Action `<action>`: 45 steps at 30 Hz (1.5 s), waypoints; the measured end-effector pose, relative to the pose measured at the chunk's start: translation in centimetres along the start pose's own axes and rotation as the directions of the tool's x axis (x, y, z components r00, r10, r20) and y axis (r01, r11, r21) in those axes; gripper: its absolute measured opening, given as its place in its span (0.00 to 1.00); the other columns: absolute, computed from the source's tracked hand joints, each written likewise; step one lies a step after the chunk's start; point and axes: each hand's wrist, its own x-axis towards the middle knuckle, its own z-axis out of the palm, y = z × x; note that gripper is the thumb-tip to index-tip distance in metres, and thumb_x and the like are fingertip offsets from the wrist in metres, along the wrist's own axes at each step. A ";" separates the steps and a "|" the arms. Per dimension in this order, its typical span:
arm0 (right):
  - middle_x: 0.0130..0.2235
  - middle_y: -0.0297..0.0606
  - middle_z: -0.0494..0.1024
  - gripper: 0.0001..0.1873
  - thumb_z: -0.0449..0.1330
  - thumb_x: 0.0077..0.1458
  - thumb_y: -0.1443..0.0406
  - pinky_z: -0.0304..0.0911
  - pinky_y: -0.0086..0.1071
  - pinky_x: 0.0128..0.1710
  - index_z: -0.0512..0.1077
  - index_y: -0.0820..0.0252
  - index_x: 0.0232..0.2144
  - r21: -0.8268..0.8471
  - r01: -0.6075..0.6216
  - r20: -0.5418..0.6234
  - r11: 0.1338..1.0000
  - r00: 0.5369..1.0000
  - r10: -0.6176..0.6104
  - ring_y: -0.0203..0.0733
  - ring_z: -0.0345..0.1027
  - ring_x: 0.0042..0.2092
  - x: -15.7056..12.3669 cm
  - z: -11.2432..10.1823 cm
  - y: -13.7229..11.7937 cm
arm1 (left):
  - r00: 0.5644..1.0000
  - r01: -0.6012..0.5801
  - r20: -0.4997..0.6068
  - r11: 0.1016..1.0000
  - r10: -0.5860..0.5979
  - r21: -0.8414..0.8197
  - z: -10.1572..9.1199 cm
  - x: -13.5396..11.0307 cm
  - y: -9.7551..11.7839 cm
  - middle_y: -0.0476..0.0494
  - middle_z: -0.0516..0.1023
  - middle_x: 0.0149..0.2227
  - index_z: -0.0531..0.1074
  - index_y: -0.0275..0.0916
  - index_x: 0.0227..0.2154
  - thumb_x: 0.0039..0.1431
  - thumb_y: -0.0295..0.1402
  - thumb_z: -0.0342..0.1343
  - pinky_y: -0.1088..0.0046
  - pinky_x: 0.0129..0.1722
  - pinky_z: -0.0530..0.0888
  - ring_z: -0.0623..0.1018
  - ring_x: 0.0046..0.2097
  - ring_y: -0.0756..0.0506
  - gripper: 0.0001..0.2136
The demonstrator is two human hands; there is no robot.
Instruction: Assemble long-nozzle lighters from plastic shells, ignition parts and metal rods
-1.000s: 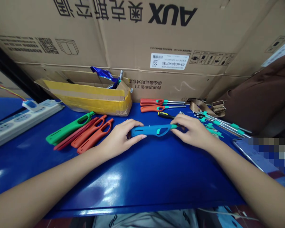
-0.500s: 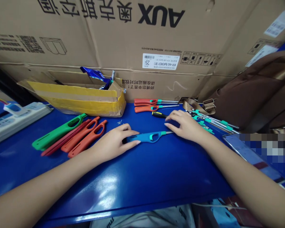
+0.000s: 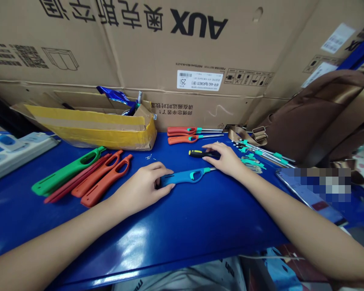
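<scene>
A blue lighter body (image 3: pixel 186 176) with a teal trigger lies on the blue table (image 3: pixel 182 226). My left hand (image 3: pixel 144 185) is closed round its rear end, thumb and fingers pinching it. My right hand (image 3: pixel 223 158) lies just past the lighter's metal tip, its fingers curling over the handle of a small black and yellow screwdriver (image 3: pixel 198 153).
Green, red and orange lighter shells (image 3: pixel 85 176) lie at the left. Two orange assembled lighters (image 3: pixel 189 135) sit by the big cardboard box. Teal-tipped metal tubes (image 3: pixel 261 155) lie at the right, beside a brown bag (image 3: pixel 315 117). A yellow-taped carton (image 3: pixel 94 127) and a power strip (image 3: pixel 15 151) stand at the left.
The blue lighter was lowered to the table. My right hand left its tip and moved back onto the black and yellow screwdriver. The view shifted right.
</scene>
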 end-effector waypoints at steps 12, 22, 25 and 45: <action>0.42 0.40 0.81 0.05 0.68 0.56 0.66 0.62 0.45 0.48 0.77 0.57 0.36 0.064 0.006 -0.156 0.998 0.988 0.004 0.48 0.70 0.42 -0.2 -0.3 -1.5 | 1.000 -0.010 -0.023 0.999 0.009 -0.044 0.4 0.2 0.1 0.46 0.76 0.39 0.79 0.37 0.48 0.63 0.35 0.59 0.75 0.30 0.74 0.73 0.29 0.52 0.13; 0.31 0.30 0.71 0.21 0.72 0.48 0.49 0.60 0.29 0.31 0.75 0.57 0.36 0.799 -0.086 -0.163 0.595 0.922 0.353 0.34 0.61 0.31 0.3 -2.3 -4.9 | 1.000 0.001 0.023 1.000 0.000 -0.019 0.5 -0.3 0.5 0.42 0.76 0.44 0.77 0.35 0.50 0.64 0.32 0.57 0.71 0.36 0.78 0.76 0.32 0.50 0.14; 0.27 0.27 0.67 0.21 0.73 0.47 0.49 0.54 0.26 0.25 0.75 0.58 0.34 0.888 -0.138 -0.020 0.438 0.941 0.337 0.29 0.55 0.25 0.8 -1.8 -6.6 | 0.999 -0.007 0.051 0.999 0.005 0.041 0.6 -0.5 0.9 0.39 0.76 0.48 0.76 0.34 0.53 0.65 0.30 0.55 0.68 0.41 0.79 0.78 0.36 0.47 0.15; 0.37 0.35 0.81 0.13 0.71 0.48 0.59 0.80 0.34 0.37 0.75 0.57 0.33 0.838 -0.316 0.210 0.444 0.939 0.271 0.42 0.80 0.40 2.1 4.2 -11.0 | 0.997 -0.031 0.079 0.996 0.024 0.083 0.9 -1.1 1.3 0.36 0.76 0.50 0.75 0.34 0.54 0.66 0.30 0.56 0.58 0.57 0.76 0.77 0.52 0.38 0.15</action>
